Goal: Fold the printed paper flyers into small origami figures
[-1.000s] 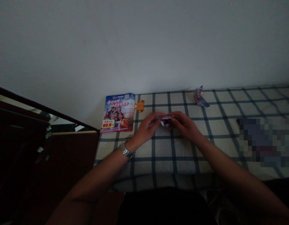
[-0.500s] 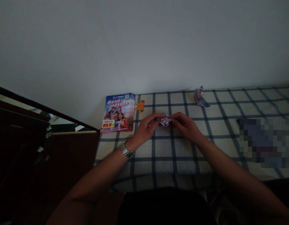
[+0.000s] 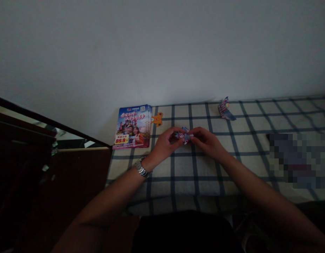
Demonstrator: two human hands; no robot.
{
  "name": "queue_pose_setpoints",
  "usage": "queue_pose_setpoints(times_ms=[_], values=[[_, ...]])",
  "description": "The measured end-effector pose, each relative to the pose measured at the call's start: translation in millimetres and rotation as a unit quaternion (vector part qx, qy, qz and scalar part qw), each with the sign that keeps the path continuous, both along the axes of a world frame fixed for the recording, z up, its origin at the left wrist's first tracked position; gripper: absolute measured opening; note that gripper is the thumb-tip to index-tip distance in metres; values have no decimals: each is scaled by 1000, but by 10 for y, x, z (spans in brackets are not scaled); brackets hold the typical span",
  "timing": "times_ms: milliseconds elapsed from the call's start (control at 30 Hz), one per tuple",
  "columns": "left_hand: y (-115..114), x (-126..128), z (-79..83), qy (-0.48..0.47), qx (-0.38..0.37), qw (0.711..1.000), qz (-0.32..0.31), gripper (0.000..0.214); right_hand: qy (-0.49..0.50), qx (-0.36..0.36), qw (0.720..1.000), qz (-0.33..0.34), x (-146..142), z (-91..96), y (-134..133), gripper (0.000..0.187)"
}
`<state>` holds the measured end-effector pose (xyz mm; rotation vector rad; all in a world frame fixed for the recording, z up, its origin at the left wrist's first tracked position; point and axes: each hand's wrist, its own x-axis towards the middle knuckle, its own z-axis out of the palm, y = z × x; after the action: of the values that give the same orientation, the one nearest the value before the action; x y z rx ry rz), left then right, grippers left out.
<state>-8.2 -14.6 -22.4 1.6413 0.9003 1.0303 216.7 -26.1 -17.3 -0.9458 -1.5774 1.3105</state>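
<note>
Between my two hands is a small piece of folded printed paper (image 3: 185,135), blue, white and red, with several points sticking out. My left hand (image 3: 166,142), with a metal watch (image 3: 141,167) on its wrist, pinches the paper's left side between thumb and fingers. From the right, my right hand (image 3: 206,141) pinches the other side with its fingertips. The fingers cover part of the paper. Both hands are just above or on the checked cloth (image 3: 183,168); which of these I cannot tell.
A stack of printed flyers (image 3: 132,126) lies at the left by the wall (image 3: 162,52), next to an orange bear figure (image 3: 157,119). Another folded paper piece (image 3: 225,109) stands at the back right. Farther right is a blurred-out dark object (image 3: 294,160).
The folded paper has turned a little and its shape has shifted between my fingertips. My left thumb has moved slightly right. The flyers and the other folded piece are unmoved.
</note>
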Motion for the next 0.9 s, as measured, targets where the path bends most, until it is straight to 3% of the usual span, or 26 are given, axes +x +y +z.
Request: queue_pose_setpoints(times_ms=[200, 533, 667, 800, 900], values=[[-17, 10, 18, 8, 7, 1000, 8, 27, 36, -58, 998, -1, -21, -22, 11, 42], [-43, 21, 64, 21, 29, 999, 1, 26, -24, -88, 996, 22, -29, 8, -5, 34], [-53, 21, 68, 17, 44, 999, 4, 26, -37, -81, 996, 16, -22, 13, -5, 33], [-51, 10, 71, -7, 21, 1000, 18, 40, -67, -64, 995, 20, -2, -2, -6, 32], [-34, -5, 63, 22, 19, 999, 28, 33, -111, -36, 993, 11, 9, -18, -13, 31]])
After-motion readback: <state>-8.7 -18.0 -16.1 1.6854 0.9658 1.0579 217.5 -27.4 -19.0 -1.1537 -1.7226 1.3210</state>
